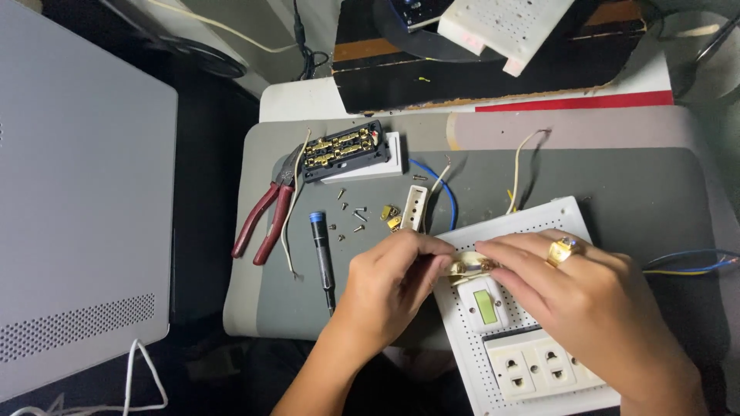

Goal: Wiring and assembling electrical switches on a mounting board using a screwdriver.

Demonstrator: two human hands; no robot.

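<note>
both my hands pinch a small brass metal fitting (468,266) over the white perforated plastic board (539,223) on the grey worktop (617,177); left hand (389,289) fingers and right hand (586,296) fingers closed on its ends. looks light, stiff, slippery, so grip the edges.

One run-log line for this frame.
left hand: pinching brass part | right hand: same part | under: perforated white board | screwdriver, pliers idle

The perforated switchboard panel (539,223) is matt white plastic; on it, a small brass fitting (469,266) gleams. Left of it, pliers (266,219) wear glossy red plastic grips.
</note>
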